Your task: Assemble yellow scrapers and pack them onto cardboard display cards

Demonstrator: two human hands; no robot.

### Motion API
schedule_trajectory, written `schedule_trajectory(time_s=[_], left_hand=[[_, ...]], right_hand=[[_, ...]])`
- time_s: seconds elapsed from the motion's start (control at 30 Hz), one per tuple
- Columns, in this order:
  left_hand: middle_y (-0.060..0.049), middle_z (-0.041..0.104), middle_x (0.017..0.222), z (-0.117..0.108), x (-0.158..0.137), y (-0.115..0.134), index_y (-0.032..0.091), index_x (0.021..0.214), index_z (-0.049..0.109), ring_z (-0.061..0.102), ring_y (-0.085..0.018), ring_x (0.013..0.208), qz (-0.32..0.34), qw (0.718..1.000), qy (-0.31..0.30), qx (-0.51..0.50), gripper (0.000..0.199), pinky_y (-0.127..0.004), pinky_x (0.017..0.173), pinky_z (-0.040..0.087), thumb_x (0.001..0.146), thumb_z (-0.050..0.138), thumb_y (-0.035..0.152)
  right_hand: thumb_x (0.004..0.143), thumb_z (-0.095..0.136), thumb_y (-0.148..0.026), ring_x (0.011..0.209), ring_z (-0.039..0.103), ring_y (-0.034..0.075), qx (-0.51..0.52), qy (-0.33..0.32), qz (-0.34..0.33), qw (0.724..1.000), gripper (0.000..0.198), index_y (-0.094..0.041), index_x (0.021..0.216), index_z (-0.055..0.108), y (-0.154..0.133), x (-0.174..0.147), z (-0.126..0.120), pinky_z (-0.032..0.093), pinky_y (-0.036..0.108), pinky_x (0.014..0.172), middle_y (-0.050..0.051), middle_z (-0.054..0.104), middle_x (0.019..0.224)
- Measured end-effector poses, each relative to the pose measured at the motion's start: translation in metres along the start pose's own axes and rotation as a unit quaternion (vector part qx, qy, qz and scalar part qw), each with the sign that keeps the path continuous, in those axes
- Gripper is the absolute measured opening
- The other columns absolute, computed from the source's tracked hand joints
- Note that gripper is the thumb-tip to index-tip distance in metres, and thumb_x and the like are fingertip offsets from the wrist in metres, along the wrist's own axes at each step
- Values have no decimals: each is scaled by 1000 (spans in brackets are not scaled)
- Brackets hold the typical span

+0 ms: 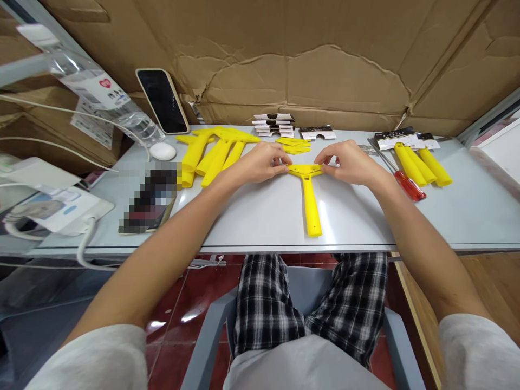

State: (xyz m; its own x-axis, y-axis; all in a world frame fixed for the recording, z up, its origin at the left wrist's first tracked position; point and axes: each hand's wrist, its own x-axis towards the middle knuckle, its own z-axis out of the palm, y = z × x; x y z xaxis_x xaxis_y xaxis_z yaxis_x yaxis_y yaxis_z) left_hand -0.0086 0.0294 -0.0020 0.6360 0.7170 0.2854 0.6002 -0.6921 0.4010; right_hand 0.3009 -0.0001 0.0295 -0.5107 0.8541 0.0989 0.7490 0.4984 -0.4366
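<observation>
Sleeves (pixel 91 360), forearms (pixel 174 227) angled inward; left hand (pixel 260 162), right hand (pixel 347 162): grip pinching yellow T-handle (pixel 311 208) by crossbar (pixel 305 169).

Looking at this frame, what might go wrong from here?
1. The handle of the yellow T-shaped tool ends close to the front edge of the table; if the left hand and right hand slipped off the crosspiece, it could perhaps get knocked off.
2. The left forearm lies close to the loose yellow pieces, so a sideways swing might scatter them.
3. The red-handled screwdriver lies beside the right forearm and might get bumped.
</observation>
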Motion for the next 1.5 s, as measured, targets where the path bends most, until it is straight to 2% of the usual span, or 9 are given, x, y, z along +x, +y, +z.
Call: schedule_trajectory(time_s=[0.2, 0.33, 0.67, 0.83, 1.1, 1.27, 1.5], left_hand=[[-8, 82, 102, 0, 1, -1, 25, 109, 93, 69, -21, 84, -6, 1000, 1, -11, 15, -37, 88, 53, 96, 84, 28], [-7, 81, 102, 1, 1, -1, 26, 109, 92, 69, -21, 83, -3, 1000, 4, -6, 16, -37, 87, 53, 96, 83, 27], [-8, 84, 105, 1, 0, -3, 26, 110, 93, 71, -22, 87, 1, 1000, -4, -1, 17, -36, 87, 52, 96, 85, 32], [-9, 84, 105, 1, -1, -2, 25, 109, 92, 71, -22, 87, 7, 1000, -9, 1, 17, -37, 88, 53, 97, 83, 32], [-8, 85, 105, -1, 1, 1, 25, 104, 91, 74, -22, 89, -26, 998, 6, -59, 13, -38, 86, 59, 95, 84, 31], [-7, 85, 105, 0, 1, 2, 24, 104, 91, 72, -19, 81, -46, 997, 11, -55, 14, -36, 85, 60, 92, 83, 24], [-7, 85, 103, -1, 1, 4, 22, 106, 91, 73, -19, 80, -42, 998, 0, -36, 17, -36, 88, 59, 93, 80, 21]], right_hand=[[95, 67, -19, 107, 71, 11, -6, -4, 16, 1000, 35, -22, 123, 87, -1, 1, 0, 59, 29, 108, 4, 79, 123], [95, 68, -23, 104, 70, 11, -2, 5, 0, 1000, 33, -20, 121, 88, 2, 1, 1, 59, 27, 105, 5, 80, 120], [96, 66, -27, 102, 70, 10, -1, 3, -2, 1000, 34, -19, 122, 87, 5, 2, 3, 60, 29, 107, 6, 79, 120], [94, 65, -23, 103, 70, 10, -7, -1, 7, 1000, 36, -20, 123, 87, 4, 2, 2, 59, 29, 109, 6, 79, 120], [96, 64, -25, 101, 67, 10, -7, 9, -6, 1000, 35, -19, 121, 87, 2, 1, 2, 58, 28, 108, 5, 79, 120], [99, 65, -33, 101, 68, 10, -4, 9, -16, 1000, 34, -19, 122, 87, 4, 1, 3, 58, 27, 105, 7, 79, 121], [96, 63, -23, 103, 69, 10, -6, 2, 1, 1000, 36, -20, 122, 87, 2, 1, 2, 58, 29, 107, 6, 79, 123]])
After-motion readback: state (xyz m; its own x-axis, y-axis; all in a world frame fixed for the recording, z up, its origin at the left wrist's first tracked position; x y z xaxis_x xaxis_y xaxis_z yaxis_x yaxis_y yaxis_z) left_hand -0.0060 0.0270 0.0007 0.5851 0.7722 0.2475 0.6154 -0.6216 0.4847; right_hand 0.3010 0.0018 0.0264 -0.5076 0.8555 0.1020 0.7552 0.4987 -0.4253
